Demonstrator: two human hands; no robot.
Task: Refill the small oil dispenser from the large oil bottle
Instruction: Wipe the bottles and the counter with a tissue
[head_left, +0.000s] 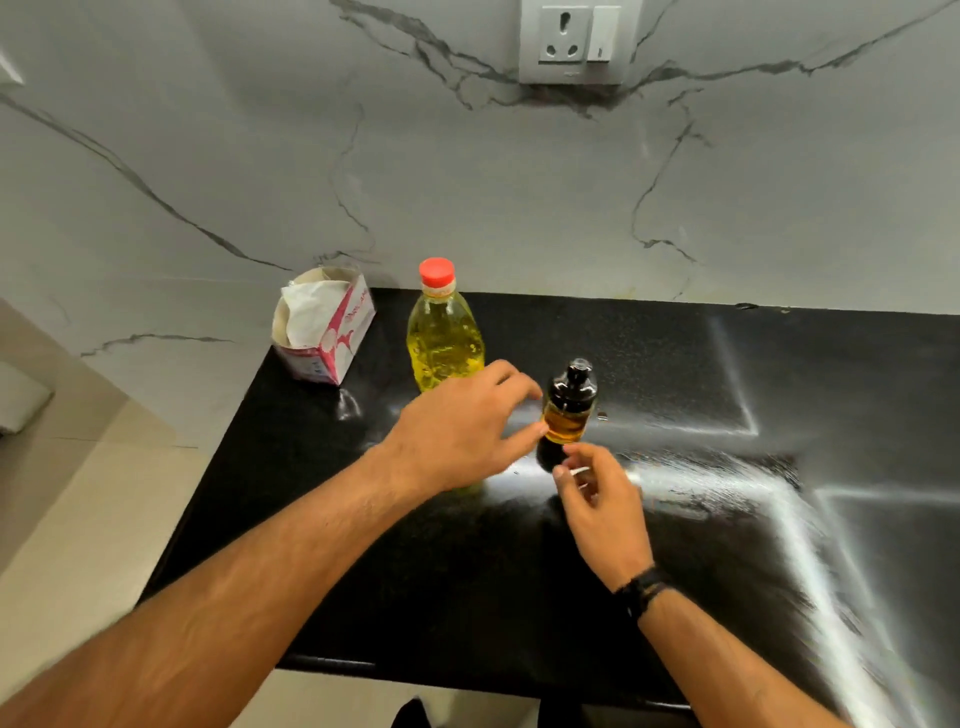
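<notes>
On the black desk (675, 364), near its middle, the dispenser (567, 410) stands upright, long axis vertical, black cap on, amber oil low inside. The bottle (444, 338) stands just left and farther back, red cap on, partly behind the left hand (462, 431). That hand's grip is spread, thumb tip touching the dispenser's left side, fingers reaching toward it but not closed round it. The right hand (602, 504) sits just near of the dispenser's base, fingers loosely curled, holding nothing I can make out. Both hands flank the dispenser; the left is closer. Likely next: steady it and unscrew the cap. A tissue box (324, 332) sits far left.
</notes>
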